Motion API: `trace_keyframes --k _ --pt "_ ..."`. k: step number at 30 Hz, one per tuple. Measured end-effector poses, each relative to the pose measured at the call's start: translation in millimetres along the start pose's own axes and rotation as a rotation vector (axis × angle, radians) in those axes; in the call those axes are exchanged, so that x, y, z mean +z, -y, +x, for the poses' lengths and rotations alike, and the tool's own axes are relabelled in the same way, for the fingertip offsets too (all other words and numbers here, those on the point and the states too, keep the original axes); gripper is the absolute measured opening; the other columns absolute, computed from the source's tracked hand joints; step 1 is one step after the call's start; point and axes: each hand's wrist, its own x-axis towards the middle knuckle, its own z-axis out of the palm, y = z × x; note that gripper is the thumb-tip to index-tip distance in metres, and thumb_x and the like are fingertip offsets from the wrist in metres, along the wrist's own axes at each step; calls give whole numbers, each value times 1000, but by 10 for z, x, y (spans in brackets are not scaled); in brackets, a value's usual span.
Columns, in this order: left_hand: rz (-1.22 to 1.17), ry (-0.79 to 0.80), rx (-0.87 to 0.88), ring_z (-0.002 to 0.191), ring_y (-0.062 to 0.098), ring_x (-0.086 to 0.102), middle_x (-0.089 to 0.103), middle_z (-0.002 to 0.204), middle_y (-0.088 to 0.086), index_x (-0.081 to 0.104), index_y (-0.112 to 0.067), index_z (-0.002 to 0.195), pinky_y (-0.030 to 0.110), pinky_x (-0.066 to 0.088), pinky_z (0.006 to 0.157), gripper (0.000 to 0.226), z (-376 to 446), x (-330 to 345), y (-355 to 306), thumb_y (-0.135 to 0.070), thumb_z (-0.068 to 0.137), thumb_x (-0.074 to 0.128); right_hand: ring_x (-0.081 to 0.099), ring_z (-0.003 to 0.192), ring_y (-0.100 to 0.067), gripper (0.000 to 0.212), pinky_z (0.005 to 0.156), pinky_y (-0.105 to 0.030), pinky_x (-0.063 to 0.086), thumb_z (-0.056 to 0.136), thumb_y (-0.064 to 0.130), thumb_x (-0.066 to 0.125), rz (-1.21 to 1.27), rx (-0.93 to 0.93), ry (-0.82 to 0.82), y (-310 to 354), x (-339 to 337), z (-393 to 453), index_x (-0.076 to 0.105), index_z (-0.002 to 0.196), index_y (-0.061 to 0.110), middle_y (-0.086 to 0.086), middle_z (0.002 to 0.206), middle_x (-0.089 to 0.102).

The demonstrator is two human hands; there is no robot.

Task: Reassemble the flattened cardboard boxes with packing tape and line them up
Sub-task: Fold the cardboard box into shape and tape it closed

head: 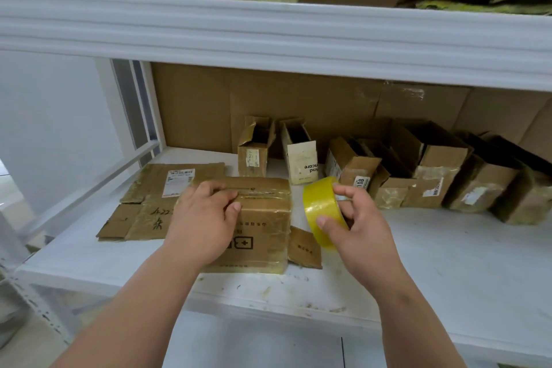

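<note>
We see one tape roll (324, 212), yellow and translucent, gripped by the right hand (363, 224) just right of the box (263, 224): the thumb presses the near rim, the curled fingers hook the far rim. The left hand (203, 224) rests on the box's top left, fingers curled over its taped upper edge, thumb against the front face. This one box stands at the front of the white shelf (448, 263); its print includes a square with a plus sign and characters too small for us to read. One loose flap (304, 246) lies beside its lower right corner. We count one flattened box (149, 197) to the left, partly under the assembled one, with a white shipping label and handwriting we cannot make out. Behind, open boxes stand in a row (388, 170); we count about seven, though the rightmost overlap and the count is uncertain. Legible there: "and" and "ncare" upside down on the white second box (300, 163), and "108" on a sticker (360, 182).
</note>
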Motion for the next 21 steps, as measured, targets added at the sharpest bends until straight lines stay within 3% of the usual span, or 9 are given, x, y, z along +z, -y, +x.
trace_keyframes --k 4,9,11,13,17,21 --pt "-3 59 20 132 20 39 47 144 -4 46 -27 142 36 29 111 43 -14 -95 45 -42 103 38 60 106 -1 53 84 -23 54 91 24 69 -4 -123 15 321 151 -90 43 133 43 18 122 63" --pt "-363 160 -24 122 20 50 57 131 -1 46 -30 133 39 42 101 32 -50 -275 132 -39 104 39 48 126 -11 57 105 -35 43 94 32 63 -208 -341 23 554 469 -67 37 144 38 14 139 53" --pt "-469 194 -28 123 17 51 57 131 -5 48 -32 128 40 42 105 25 -62 -304 186 -35 103 43 45 127 -15 56 104 -28 31 97 36 57 -404 -426 46 611 620 -12 33 147 36 12 142 52" --pt "-607 176 -35 122 8 53 60 128 -11 49 -35 122 40 42 108 21 -83 -322 205 -28 102 49 44 129 -12 53 105 -29 22 99 36 52 -567 -496 53 640 753 36 33 148 34 11 142 53" --pt "-772 -22 -41 103 -4 59 63 111 -16 57 -38 106 28 49 96 28 -173 -333 184 -19 90 70 52 122 -14 49 100 -33 22 95 30 57 -659 -568 50 627 927 82 45 142 30 9 130 63" --pt "-761 -94 8 101 -7 58 63 113 -18 65 -29 97 13 47 88 24 -191 -316 188 -15 82 77 60 111 -16 45 93 -32 20 90 28 65 -660 -602 2 579 985 118 55 134 28 8 116 69"
